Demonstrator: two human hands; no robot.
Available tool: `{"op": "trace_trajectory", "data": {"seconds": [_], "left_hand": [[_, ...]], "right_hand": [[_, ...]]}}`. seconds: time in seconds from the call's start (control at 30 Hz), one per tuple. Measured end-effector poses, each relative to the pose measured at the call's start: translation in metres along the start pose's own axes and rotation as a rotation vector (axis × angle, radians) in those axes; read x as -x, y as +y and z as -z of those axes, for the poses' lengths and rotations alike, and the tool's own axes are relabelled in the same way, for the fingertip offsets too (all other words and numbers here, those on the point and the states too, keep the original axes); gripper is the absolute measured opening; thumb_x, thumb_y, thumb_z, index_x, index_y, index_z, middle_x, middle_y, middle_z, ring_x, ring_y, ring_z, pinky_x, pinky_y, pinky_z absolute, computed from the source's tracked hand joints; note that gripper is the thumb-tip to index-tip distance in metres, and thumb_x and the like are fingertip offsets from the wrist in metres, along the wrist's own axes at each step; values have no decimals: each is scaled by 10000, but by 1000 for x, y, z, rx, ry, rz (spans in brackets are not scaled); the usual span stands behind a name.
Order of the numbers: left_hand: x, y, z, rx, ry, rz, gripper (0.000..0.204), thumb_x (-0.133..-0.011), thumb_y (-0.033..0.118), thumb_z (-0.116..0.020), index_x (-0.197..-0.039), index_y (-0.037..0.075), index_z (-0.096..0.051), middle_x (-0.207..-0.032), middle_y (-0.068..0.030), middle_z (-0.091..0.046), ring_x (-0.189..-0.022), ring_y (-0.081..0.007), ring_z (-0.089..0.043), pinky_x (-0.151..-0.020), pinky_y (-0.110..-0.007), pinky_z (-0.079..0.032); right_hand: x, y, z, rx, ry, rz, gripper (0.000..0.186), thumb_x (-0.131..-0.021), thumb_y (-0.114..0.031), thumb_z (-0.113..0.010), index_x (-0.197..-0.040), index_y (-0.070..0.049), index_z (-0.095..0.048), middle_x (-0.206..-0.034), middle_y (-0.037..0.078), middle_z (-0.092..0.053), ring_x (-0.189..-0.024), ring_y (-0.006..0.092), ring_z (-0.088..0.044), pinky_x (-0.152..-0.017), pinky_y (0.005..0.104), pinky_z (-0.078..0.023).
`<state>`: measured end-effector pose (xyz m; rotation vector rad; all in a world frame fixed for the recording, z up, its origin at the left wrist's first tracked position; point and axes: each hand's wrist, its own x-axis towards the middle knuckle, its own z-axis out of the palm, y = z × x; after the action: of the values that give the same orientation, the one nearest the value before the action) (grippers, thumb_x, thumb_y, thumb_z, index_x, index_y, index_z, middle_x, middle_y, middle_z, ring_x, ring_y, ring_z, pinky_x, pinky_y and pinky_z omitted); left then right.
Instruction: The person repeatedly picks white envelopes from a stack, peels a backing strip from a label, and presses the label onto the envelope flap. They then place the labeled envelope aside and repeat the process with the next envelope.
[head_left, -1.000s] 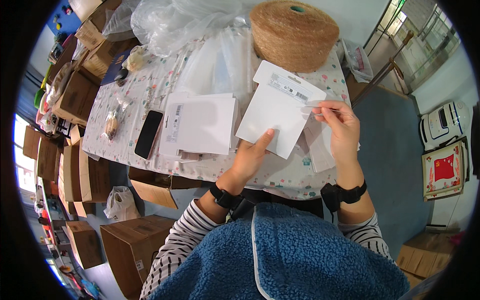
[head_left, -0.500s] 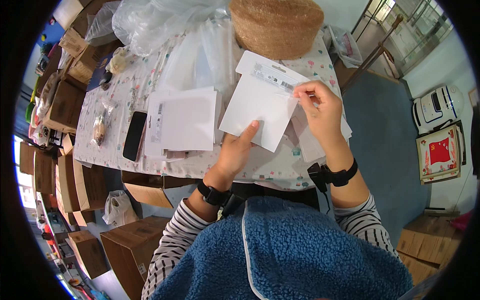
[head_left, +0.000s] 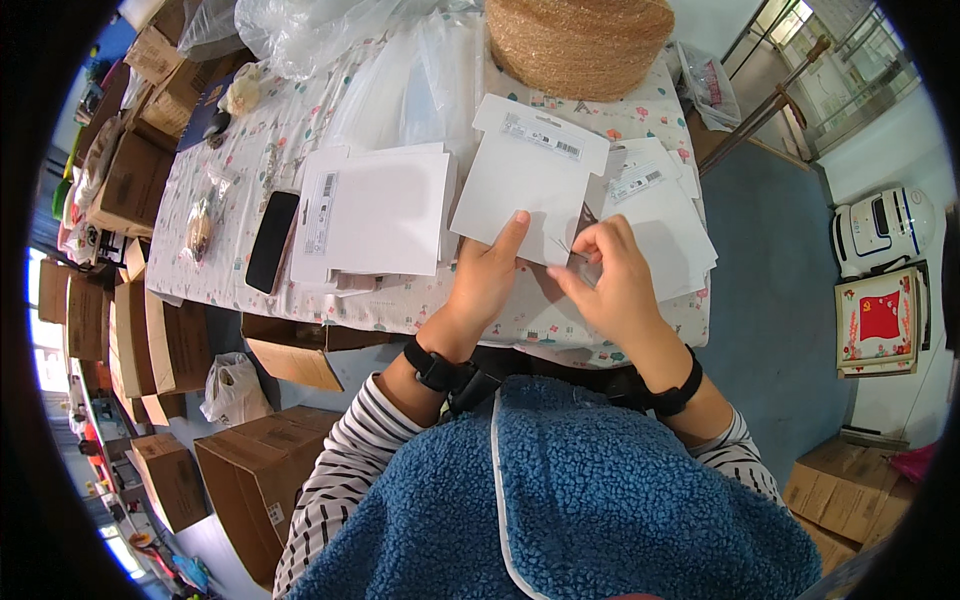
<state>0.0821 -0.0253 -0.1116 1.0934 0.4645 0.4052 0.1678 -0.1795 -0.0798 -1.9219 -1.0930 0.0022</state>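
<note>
My left hand [head_left: 488, 280] grips a white hang-hole backing card [head_left: 530, 180] by its near edge, thumb on top and fingers beneath. The card has a printed barcode panel and a slot along its far edge. At its near right corner my right hand [head_left: 610, 275] has curled fingers, and something thin and pale shows by the fingertips, too small to name. A stack of similar white cards [head_left: 390, 210] lies to the left. More white cards [head_left: 655, 225] lie spread to the right, partly behind my right hand.
A black phone [head_left: 272, 243] and a small clear-wrapped item [head_left: 200, 230] lie on the left of the patterned tablecloth. Clear plastic bags [head_left: 310, 35] and a woven straw basket [head_left: 580, 45] occupy the far side. Cardboard boxes [head_left: 265, 480] stand on the floor at left.
My right hand has moved from the card's far right corner down to its near right corner. The card, still in my left hand, is turned slightly more upright. Loose cards at right are more exposed.
</note>
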Motion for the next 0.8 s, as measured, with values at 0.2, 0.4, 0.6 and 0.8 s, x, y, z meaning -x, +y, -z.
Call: {"op": "trace_trajectory", "data": {"seconds": [0.2, 0.4, 0.6, 0.8], "left_hand": [[1, -1, 0, -13, 13, 3, 337, -1038, 222, -581, -1303, 18, -541, -1103, -54, -636, -902, -131, -623, -675, -272, -490], [2, 6, -1, 48, -61, 24, 418, -1048, 217, -549, -1400, 10, -460, -1246, -98, -606, -1070, -205, -639, -817, -360, -557], [6, 8, 0, 119, -113, 43, 474, -1046, 195, -542, -1459, 19, -393, -1381, -124, -536, -1213, -253, -598, -927, -449, -565], [6, 9, -1, 127, -128, 37, 487, -1037, 181, -559, -1466, 24, -391, -1378, -115, -539, -1207, -245, -600, -928, -435, -562]], "right_hand": [[16, 11, -2, -30, -25, -116, 192, -836, 18, -718, -942, -37, -569, -913, 82, -596, -751, 236, -639, -649, 329, -520], [-1, 8, 7, -132, 69, -101, 109, -806, -8, -771, -826, -23, -665, -752, 37, -603, -651, 147, -577, -592, 285, -460], [-35, 19, 45, -262, 204, -150, 71, -815, 20, -782, -828, -3, -716, -730, -59, -561, -632, 24, -409, -569, 202, -332], [-60, 31, 51, -277, 277, -216, 72, -837, -50, -783, -858, -24, -719, -664, -40, -571, -613, 40, -420, -548, 228, -339]]}}
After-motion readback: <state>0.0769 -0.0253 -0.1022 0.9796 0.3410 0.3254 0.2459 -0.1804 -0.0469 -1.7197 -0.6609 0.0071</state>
